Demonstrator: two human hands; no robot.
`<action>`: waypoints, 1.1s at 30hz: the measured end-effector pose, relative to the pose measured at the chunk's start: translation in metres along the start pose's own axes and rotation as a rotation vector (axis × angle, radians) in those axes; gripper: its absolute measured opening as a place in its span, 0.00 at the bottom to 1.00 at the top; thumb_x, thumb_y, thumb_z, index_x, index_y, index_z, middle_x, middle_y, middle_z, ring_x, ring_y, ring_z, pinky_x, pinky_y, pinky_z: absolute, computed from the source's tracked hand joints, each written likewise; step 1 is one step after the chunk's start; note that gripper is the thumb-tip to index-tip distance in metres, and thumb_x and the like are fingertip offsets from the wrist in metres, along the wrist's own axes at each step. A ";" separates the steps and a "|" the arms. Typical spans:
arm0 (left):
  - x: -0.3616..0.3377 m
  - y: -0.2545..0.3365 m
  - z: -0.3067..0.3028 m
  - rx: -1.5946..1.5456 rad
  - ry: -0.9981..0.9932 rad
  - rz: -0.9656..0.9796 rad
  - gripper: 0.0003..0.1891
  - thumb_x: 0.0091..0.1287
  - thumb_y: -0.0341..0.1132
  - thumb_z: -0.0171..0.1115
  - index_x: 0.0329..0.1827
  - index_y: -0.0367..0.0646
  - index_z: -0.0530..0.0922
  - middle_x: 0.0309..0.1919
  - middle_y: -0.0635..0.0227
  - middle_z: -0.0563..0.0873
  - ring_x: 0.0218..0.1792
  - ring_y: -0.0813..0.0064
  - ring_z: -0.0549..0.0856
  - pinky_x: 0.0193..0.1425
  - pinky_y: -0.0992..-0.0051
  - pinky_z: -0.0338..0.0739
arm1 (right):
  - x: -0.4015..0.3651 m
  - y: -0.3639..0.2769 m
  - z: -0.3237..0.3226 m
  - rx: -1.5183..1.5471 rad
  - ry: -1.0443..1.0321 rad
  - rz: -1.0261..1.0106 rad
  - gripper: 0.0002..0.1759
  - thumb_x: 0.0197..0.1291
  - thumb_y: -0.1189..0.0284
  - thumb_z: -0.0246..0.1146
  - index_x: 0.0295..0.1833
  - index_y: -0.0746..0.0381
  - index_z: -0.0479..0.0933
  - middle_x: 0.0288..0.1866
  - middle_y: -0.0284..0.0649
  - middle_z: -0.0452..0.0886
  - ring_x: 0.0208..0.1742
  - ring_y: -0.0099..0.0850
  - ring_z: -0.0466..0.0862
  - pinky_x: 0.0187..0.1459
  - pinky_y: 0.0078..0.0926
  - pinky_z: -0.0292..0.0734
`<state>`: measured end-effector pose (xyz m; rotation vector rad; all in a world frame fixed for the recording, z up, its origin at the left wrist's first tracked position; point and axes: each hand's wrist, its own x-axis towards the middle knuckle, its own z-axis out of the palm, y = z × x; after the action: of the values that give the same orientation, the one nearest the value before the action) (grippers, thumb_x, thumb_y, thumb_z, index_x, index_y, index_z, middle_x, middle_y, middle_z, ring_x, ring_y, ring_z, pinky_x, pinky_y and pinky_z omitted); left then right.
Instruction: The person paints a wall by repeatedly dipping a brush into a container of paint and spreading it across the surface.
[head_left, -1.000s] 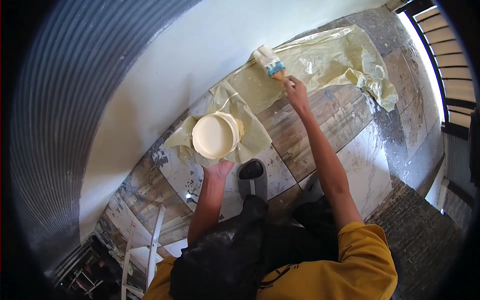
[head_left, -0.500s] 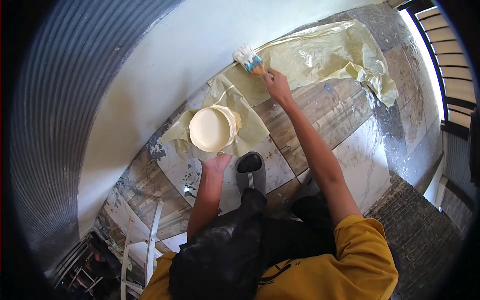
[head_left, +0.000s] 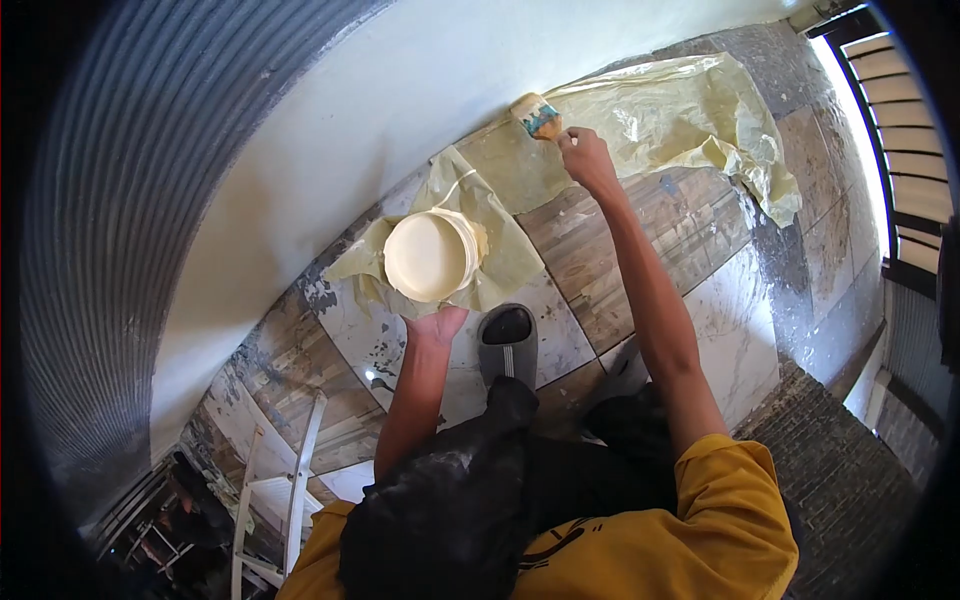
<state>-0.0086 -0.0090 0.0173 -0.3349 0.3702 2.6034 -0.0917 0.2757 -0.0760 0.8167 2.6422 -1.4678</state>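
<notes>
My right hand (head_left: 588, 158) is closed round the handle of a wide paintbrush (head_left: 541, 118). The brush has a paint-spattered blue-and-white band, and its pale-coated bristles are by the foot of the white wall (head_left: 400, 90). My left hand (head_left: 437, 324) is under a small paint bucket (head_left: 480, 245) and holds it up; its fingers are hidden below. Cream paint (head_left: 428, 258) shows inside the bucket. A yellowish plastic sheet (head_left: 512, 255) hangs out round the bucket, and a thin white handle stands at its top side.
More yellowish plastic sheeting (head_left: 690, 110) lies along the wall base on the paint-spotted tiled floor (head_left: 630, 235). A ladder (head_left: 303, 470) stands at lower left, corrugated metal (head_left: 130, 230) at left, and a barred gate (head_left: 908, 130) at right. My grey slipper (head_left: 508, 345) is below the bucket.
My right hand and the paintbrush have moved to the right along the wall base, and the bristles have turned. My left hand and the bucket stay nearly where they were.
</notes>
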 end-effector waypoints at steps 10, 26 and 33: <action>0.000 0.004 -0.004 -0.065 -0.020 -0.002 0.33 0.66 0.60 0.53 0.67 0.48 0.68 0.64 0.64 0.73 0.65 0.62 0.72 0.69 0.59 0.67 | -0.059 -0.113 -0.061 0.412 -0.101 -0.084 0.18 0.66 0.65 0.55 0.45 0.71 0.78 0.17 0.38 0.72 0.19 0.22 0.72 0.24 0.25 0.66; 0.005 -0.007 -0.005 0.057 0.062 0.002 0.33 0.66 0.61 0.52 0.66 0.47 0.68 0.64 0.65 0.74 0.65 0.62 0.72 0.70 0.59 0.64 | -0.006 -0.004 0.035 0.438 -0.070 -0.115 0.17 0.67 0.64 0.55 0.45 0.68 0.77 0.21 0.35 0.75 0.21 0.20 0.73 0.21 0.24 0.64; 0.005 -0.002 -0.003 0.001 0.017 0.012 0.33 0.66 0.61 0.51 0.66 0.47 0.68 0.64 0.65 0.73 0.65 0.62 0.72 0.70 0.59 0.64 | -0.033 0.021 -0.007 0.635 -0.324 0.249 0.30 0.67 0.50 0.50 0.56 0.67 0.73 0.24 0.35 0.76 0.19 0.21 0.72 0.18 0.23 0.66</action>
<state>-0.0114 -0.0066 0.0125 -0.3562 0.3806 2.6138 -0.0522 0.2755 -0.0804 0.7987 1.7777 -2.1634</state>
